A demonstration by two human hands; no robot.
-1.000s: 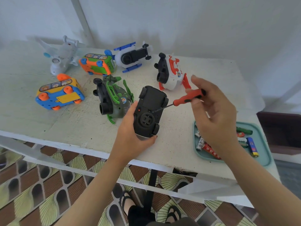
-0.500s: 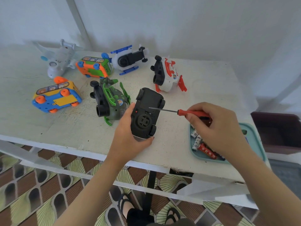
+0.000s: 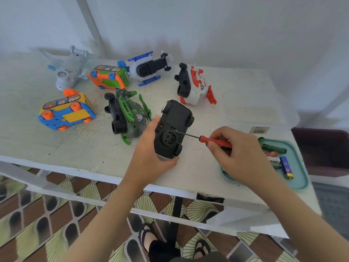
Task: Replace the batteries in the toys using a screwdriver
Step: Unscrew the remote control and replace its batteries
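Black plastic toy car point(image 3: 175, 118) is belly-up in my left grip point(image 3: 151, 157), fingers wrapped round its near end, over the front part of the white table point(image 3: 37, 142). A second ago I had the red-handled screwdriver point(image 3: 215, 140) cocked up high. Now my right grip point(image 3: 239, 157), pinching the handle, has dropped, so the shaft lies nearly flat with its tip on the underside right by the round hub. I reckon that means I'm finally lined up on the cover screw. The undoing hasn't really started and the cover's still on. Just right sits the teal tray point(image 3: 302, 178) of loose batteries point(image 3: 274, 148), partly behind my hand. Further back, the green toy helicopter point(image 3: 130, 114) and the rest wait their turn.
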